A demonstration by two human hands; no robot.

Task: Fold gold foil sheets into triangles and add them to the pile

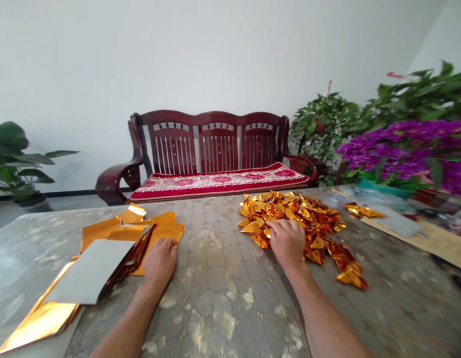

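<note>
Foil heap [295, 210] on tablecloth [215, 278], perhaps plastic; bench [211, 120] beyond.

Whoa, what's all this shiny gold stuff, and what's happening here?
The person's left hand is at the edge of flat gold sheets on the table, with a pale sheet lying over some of them. Their right hand is on a heap of folded gold pieces. I can't tell whether either hand grips anything.

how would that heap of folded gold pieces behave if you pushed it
The heap of folded gold pieces would probably spread apart rather than slide as one block, since it is a jumble of separate bits. They are likely light, looking like thin creased foil. Their pointed, angular shapes seem unlikely to roll.
</note>
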